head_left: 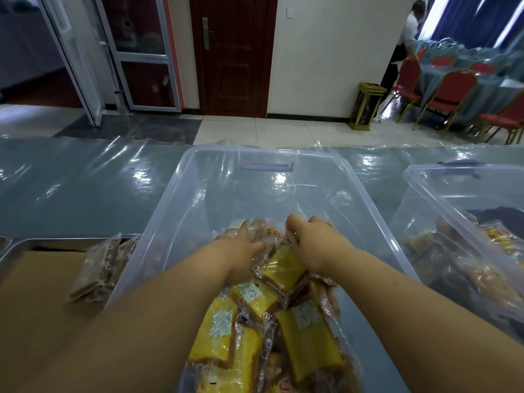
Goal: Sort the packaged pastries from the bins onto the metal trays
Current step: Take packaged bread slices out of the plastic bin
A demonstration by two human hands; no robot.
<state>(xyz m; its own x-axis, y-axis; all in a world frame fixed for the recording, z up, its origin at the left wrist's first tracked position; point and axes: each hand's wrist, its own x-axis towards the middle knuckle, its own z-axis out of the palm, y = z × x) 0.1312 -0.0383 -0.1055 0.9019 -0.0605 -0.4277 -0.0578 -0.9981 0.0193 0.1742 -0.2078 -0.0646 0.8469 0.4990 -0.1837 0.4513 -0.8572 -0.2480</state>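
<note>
Both hands are down in the middle clear bin [170, 222]: left hand [241, 251] and right hand [312, 245] each look closed on wrapped pastries [280, 265]. White labels are too blurry to read. More packs [96, 268] sit on the metal tray [28, 245].

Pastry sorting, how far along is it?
Early. A few packaged pastries already sit on the metal tray. The left hand and right hand are digging in the middle bin, still well stocked; the right bin holds more.
</note>
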